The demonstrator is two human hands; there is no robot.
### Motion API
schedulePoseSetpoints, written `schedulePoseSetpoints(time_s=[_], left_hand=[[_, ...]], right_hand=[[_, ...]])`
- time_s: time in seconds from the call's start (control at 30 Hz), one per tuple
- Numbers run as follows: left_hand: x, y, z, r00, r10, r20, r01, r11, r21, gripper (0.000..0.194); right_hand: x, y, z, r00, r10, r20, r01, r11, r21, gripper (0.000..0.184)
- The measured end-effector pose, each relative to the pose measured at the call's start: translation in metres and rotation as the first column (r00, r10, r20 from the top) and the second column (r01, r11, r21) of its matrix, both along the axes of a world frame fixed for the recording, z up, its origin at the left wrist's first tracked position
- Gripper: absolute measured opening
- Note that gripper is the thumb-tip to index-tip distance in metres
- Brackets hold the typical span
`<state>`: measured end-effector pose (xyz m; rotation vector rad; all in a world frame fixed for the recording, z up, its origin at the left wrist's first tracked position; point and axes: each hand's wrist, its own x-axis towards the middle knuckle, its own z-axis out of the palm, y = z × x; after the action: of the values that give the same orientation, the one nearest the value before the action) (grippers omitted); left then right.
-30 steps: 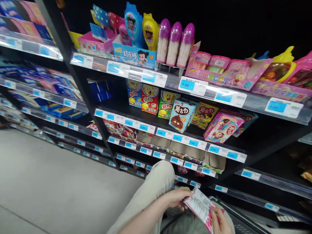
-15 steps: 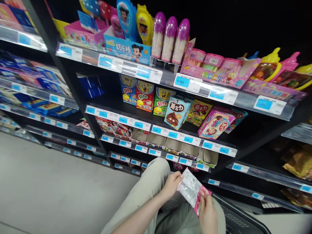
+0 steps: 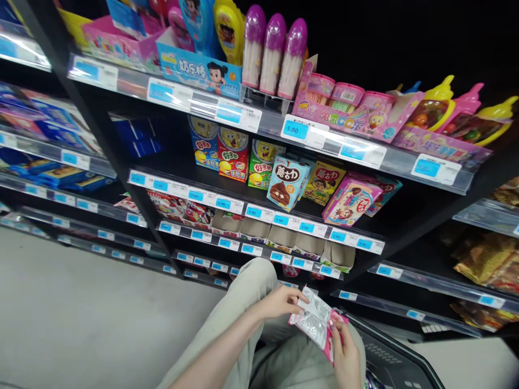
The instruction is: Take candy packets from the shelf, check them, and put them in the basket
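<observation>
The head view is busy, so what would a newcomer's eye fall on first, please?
Probably the three purple-topped tubes on the upper shelf, then the light blue box at the front of the shelf below. Lower down, the left hand and right hand hold a pink and silver packet.

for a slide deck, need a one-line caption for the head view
Left hand and right hand hold a pink-and-silver packet in front of price-labelled shelves holding colourful boxes.

Glare on shelf edge point(image 3: 271, 125), slight blur
</observation>
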<state>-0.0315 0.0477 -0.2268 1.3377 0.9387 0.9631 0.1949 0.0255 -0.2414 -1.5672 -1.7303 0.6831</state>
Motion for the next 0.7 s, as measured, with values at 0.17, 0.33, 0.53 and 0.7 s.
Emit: schedulePoseSetpoints(time_s=[0.17,0.33,0.53,0.7], left_hand=[[-0.004,0.001,-0.002,0.987,-0.017,-0.163,0.012,1.000,-0.027,0.034],[0.000,0.003,-0.004,0.968,0.048,-0.247,-0.048,0.999,0.006,0.031],[0.002,-0.002,0.003,0.918,0.169,-0.359,-0.099,0.974,0.204,0.022],[-0.001,-0.003,0.007,0.863,0.254,-0.436,-0.138,0.950,0.280,0.023]], right_hand=[[0.004,0.000,-0.002,1.000,0.023,0.011,-0.023,0.997,-0.069,0.037],[0.005,0.001,-0.004,1.000,0.009,-0.011,-0.009,0.999,-0.039,0.036],[0.000,-0.001,-0.003,0.998,0.044,-0.035,-0.045,0.999,-0.019,0.034],[-0.008,-0.002,0.005,0.988,0.021,-0.150,-0.030,0.998,-0.062,0.030]])
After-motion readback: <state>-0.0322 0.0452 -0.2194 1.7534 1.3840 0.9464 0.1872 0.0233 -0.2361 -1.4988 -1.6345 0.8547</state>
